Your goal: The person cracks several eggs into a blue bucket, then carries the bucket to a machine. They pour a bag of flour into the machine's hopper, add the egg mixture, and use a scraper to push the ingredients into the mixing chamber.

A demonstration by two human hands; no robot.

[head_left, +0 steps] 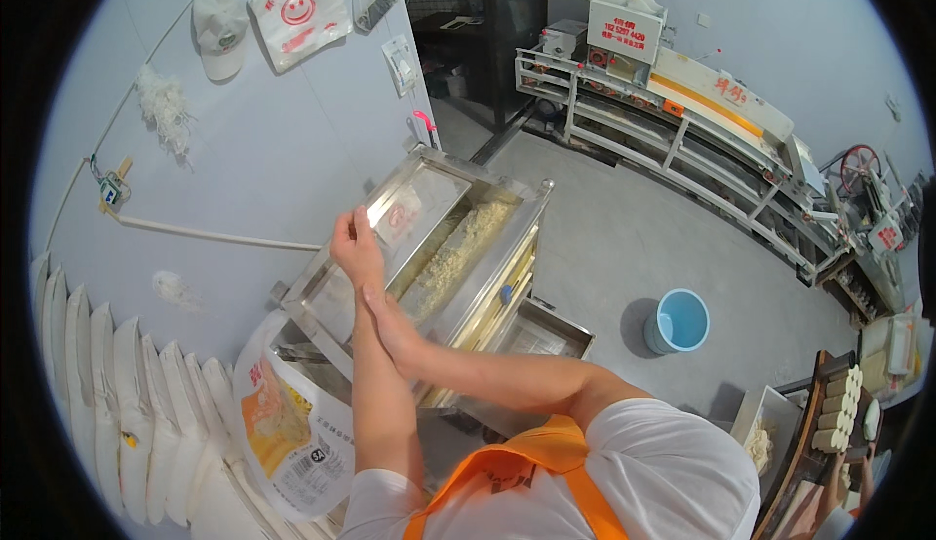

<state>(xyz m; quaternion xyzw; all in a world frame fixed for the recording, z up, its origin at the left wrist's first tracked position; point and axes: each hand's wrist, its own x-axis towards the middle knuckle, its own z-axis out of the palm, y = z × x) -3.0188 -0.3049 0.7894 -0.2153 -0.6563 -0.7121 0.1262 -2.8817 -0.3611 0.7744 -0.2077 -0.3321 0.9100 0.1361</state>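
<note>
Over the steel dough machine [327, 291], my left hand [355, 246] is raised with its fingers curled in. Nothing shows in it. My right hand [392, 331] crosses over and presses against my left forearm just below the wrist, its fingers closed along the arm and partly hidden. Beneath and beyond the hands, a long trough [419, 255] in the machine holds crumbly pale-yellow dough [458, 248]. A clear plastic bag [398, 213] with a red print lies on the metal top beside the trough.
A printed white sack [292, 433] stands left of the machine, next to stacked white sacks [127, 394]. A light-blue bucket [677, 322] sits on the floor at right. Another long machine [673, 131] lines the back wall. At lower right, a person's hand [863, 472] is near rolled dough pieces [837, 413].
</note>
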